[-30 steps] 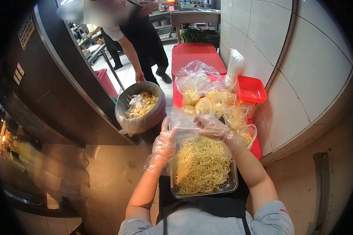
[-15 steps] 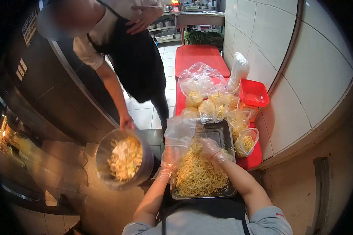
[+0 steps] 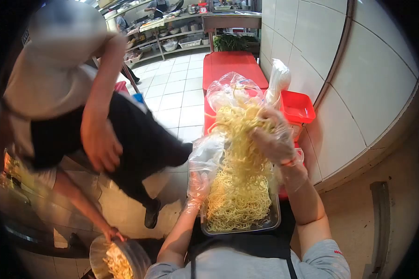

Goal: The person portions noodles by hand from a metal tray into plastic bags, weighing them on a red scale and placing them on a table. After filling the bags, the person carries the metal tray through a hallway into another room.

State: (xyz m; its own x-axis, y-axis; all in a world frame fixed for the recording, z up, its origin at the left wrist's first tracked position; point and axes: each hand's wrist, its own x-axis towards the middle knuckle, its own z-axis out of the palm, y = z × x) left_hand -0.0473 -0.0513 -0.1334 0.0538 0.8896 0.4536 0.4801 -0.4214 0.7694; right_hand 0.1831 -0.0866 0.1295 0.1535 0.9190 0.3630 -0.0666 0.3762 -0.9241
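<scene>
In my gloved right hand [image 3: 275,138] is a big clump of yellow noodles [image 3: 241,123], raised above the tray with strands trailing down. My gloved left hand [image 3: 199,185] grips a clear plastic bag [image 3: 207,153] at the tray's left side. Below both hands, the metal tray [image 3: 278,218] holds a heap of loose noodles [image 3: 237,209] at its near end. The lifted noodles hide the tray's far part and most of the filled bags behind it.
A person [image 3: 121,135] on the left leans down, one hand on a clear tub [image 3: 95,255] of food. Red tables [image 3: 233,65] extend ahead, bearing a bundle of plastic bags [image 3: 233,88] and a scale with a red pan [image 3: 298,107]. A tiled wall [image 3: 372,83] borders the right.
My right hand has come up out of the tray with a clump of noodles. My left hand still has the bag. The other person has moved left and lowered the tub toward the floor.
</scene>
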